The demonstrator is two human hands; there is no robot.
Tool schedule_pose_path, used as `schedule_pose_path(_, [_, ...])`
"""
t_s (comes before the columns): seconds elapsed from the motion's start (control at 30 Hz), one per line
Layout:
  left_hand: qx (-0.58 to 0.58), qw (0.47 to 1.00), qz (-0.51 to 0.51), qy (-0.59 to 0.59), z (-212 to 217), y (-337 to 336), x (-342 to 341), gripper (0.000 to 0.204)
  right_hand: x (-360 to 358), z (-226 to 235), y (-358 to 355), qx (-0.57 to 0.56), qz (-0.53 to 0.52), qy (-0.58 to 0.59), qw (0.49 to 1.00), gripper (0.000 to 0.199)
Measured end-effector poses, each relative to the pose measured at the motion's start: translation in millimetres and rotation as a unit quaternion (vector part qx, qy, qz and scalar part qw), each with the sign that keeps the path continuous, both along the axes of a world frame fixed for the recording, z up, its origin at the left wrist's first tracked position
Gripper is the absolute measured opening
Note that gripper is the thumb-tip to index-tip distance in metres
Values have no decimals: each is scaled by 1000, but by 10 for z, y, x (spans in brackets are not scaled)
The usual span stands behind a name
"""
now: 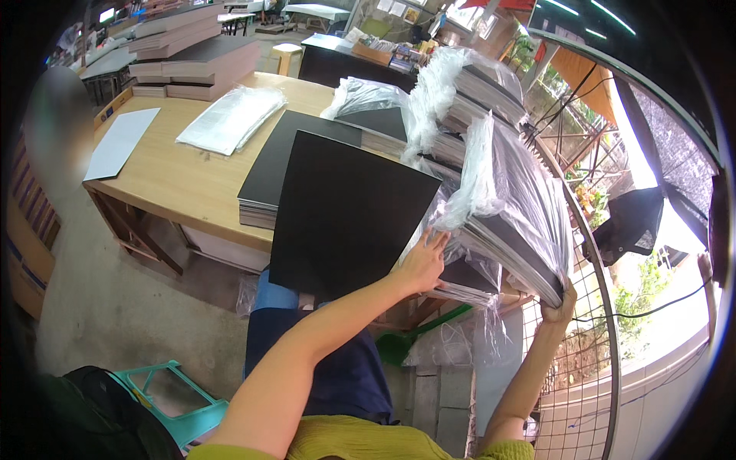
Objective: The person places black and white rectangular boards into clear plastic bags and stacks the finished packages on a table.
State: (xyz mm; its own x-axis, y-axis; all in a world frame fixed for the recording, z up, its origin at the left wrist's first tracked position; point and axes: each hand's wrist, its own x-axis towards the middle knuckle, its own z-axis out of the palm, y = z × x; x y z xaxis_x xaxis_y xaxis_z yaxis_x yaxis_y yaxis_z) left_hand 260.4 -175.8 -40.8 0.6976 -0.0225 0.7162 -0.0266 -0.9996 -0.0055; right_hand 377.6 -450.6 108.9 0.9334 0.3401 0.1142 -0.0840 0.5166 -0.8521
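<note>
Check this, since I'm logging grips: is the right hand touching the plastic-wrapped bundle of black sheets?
Touching. The head view shows the right hand gripping the lower corner of the plastic-wrapped bundle from beneath.

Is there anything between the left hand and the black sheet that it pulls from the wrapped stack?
Nothing visible: the left hand already touches the black sheet, beside the torn plastic wrap.

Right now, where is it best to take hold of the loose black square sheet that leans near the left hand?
Probably the right edge of the loose black square sheet, beside the left hand. Come from the right: the sheet stands tilted, that edge is free, and its lower edge rests toward the person's lap.
</note>
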Motion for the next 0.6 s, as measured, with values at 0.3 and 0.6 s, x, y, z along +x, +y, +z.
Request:
schedule_pose_path(0.3, [-123,989,-73,39,-312,-132,-41,34,343,-301,150,-39,30,80,996,12])
schedule_pose_path(0.6, [-125,985,-118,-23,-506,-152,-25,24,899,-775,199,-69,63,118,989,9])
